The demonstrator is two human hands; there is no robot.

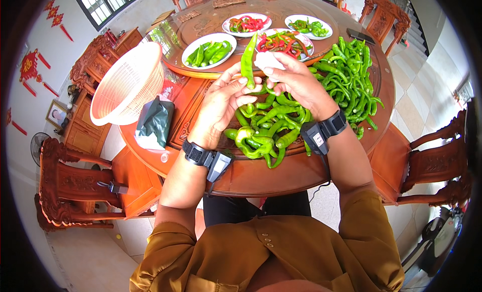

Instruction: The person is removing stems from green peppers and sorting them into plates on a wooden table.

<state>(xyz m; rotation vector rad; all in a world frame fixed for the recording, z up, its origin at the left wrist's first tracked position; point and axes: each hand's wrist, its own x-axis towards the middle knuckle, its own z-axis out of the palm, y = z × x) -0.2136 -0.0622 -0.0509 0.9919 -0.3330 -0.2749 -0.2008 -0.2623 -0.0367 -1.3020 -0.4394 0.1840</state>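
Observation:
A long green chili pepper [247, 62] stands nearly upright in my left hand [222, 99], pinched near its lower end between thumb and fingers. My right hand [297, 79] holds a crumpled white tissue [268, 62] just right of that pepper. Beneath both hands spreads a loose pile of green peppers [278, 116], many of them curled, on the wooden table [241, 179]. A second, larger heap of green peppers [348, 77] lies to the right. Beyond my hands, a white plate of whole green peppers [211, 50] rests on the turntable.
More plates hold red and green peppers [248, 24], darker red peppers [288, 43] and small green peppers [309, 27]. At the left stand a pink plastic basket [128, 84], tilted, and a dark green tissue pack [155, 120]. A phone-like dark object [360, 35] lies at the far right. Carved chairs [83, 179] surround the table.

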